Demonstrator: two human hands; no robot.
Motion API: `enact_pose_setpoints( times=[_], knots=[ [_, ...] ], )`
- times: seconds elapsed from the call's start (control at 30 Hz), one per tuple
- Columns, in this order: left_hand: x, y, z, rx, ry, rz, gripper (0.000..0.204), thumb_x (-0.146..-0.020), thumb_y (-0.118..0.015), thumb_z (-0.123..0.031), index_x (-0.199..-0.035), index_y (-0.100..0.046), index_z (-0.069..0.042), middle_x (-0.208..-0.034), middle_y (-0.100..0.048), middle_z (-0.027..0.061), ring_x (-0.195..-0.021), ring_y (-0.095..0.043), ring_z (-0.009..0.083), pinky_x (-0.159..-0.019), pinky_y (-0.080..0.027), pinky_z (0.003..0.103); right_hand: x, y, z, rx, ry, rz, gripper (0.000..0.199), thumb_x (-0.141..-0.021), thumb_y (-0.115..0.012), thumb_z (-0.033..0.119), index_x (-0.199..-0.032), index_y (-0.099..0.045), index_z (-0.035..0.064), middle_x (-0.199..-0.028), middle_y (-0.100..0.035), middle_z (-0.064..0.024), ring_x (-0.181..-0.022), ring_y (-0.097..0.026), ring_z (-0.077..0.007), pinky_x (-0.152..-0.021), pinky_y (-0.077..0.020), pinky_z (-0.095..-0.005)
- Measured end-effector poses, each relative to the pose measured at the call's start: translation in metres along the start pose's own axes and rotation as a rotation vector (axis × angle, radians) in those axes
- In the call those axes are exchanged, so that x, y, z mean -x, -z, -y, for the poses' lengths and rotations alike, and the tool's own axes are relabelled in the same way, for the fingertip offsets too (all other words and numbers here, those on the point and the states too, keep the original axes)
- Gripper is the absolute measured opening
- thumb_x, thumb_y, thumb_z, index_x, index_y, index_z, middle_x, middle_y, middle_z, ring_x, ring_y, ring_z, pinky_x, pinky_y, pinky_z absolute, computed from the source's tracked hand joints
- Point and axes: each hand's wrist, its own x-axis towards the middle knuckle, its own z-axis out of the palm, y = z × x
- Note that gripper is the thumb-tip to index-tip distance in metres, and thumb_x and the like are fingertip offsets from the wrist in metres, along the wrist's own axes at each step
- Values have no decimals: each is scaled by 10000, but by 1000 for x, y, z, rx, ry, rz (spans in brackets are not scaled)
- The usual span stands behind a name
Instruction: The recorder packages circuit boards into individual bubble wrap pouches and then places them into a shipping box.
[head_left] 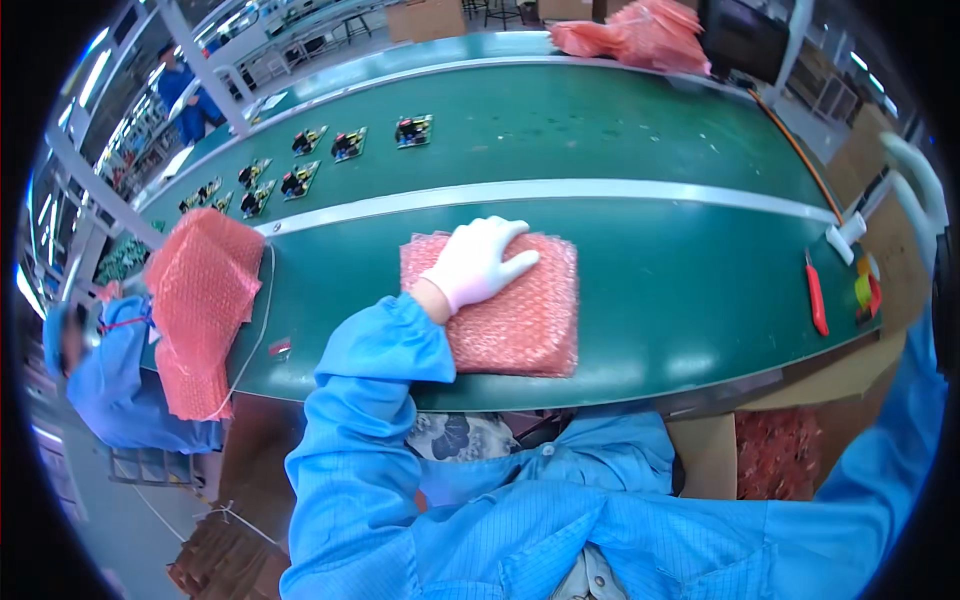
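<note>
My left hand [478, 265], in a white glove, rests on a stack of pink bubble-wrap bags [520, 325]. Its thumb is spread to the right and the other fingers lie over the upper part of the stack. The bags lie flat near the front edge of the green bench. My right arm reaches out along the far right side. At its end, close to the picture's rim, my white-gloved right hand [915, 180] shows in part, fingers apart, with nothing visible in them.
Several circuit boards [349, 145] sit on the bench's far strip, beyond a pale rail [560, 190]. More bubble wrap [205, 300] hangs at the left, beside a co-worker [130, 370]. Red-handled cutters [816, 300] and a tape roll [868, 288] lie at right. Pink wrap [645, 38] heaps behind.
</note>
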Motion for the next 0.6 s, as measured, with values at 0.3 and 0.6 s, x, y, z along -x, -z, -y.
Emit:
enact_pose_setpoints(
  times=[0.3,0.6],
  knots=[
    [11,-13,8,-31,1,-153,416,-839,-589,-428,-1004,-629,-49,-890,-596,169,-832,-574,342,-731,-466,445,-279,-241,199,33,464,355,340,-852,-570,198,-1162,-610,63,-1077,-650,-135,-995,-625,-274,-879,-487,-367],
    [9,-43,9,7,81,6,369,-862,-488,-334,-1091,-629,-81,-1093,-600,145,-993,-530,306,-796,-391,403,-388,-471,315,-80,67,273,440,-863,-513,446,-1111,-634,103,-1056,-660,-142,-992,-622,-326,-862,-490,-405]
  ],
)
